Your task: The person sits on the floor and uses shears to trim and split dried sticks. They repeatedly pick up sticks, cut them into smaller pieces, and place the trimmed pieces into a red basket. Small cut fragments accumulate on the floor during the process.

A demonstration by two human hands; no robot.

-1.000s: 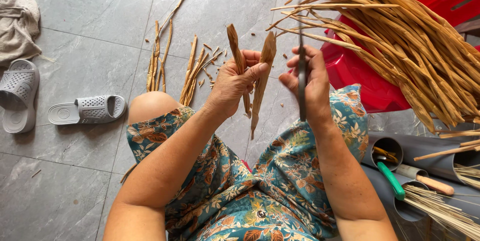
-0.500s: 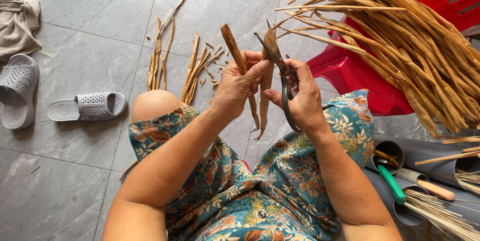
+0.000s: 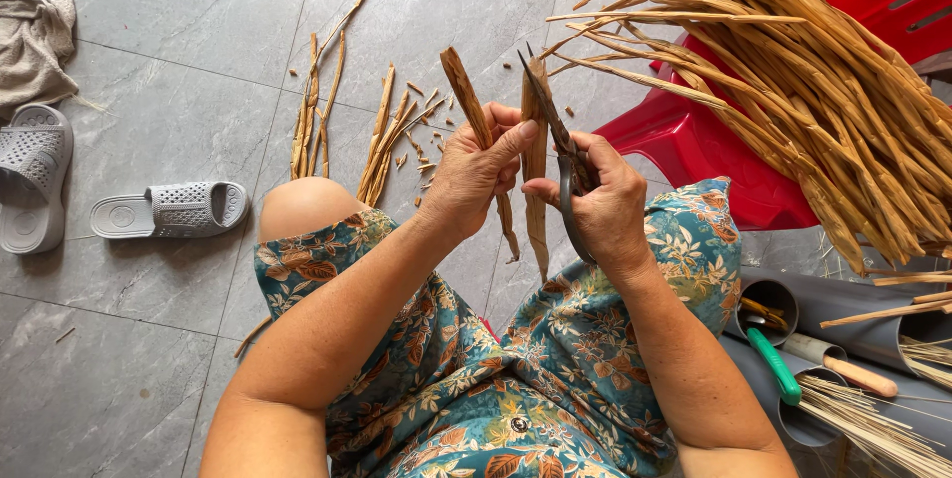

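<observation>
My left hand (image 3: 474, 174) grips two flat dried plant strips (image 3: 469, 100), brown and stiff, held upright above my lap. My right hand (image 3: 602, 202) holds dark metal scissors (image 3: 558, 146) with the blades pointing up and away, laid against the top of the right-hand strip (image 3: 535, 190). Both hands touch each other over my knees. My lap is covered by a teal floral garment (image 3: 496, 379).
A big bundle of dried strips (image 3: 813, 91) rests on a red plastic stool (image 3: 714, 146) at right. Cut strips and chips (image 3: 382, 131) litter the grey tile floor. Two grey slippers (image 3: 169, 208) and a cloth (image 3: 35, 27) lie at left. Grey pipes with tools (image 3: 813, 359) sit lower right.
The right hand swung the scissors from upright toward the left, bringing the blades onto the strip top. Both hands drew closer together.
</observation>
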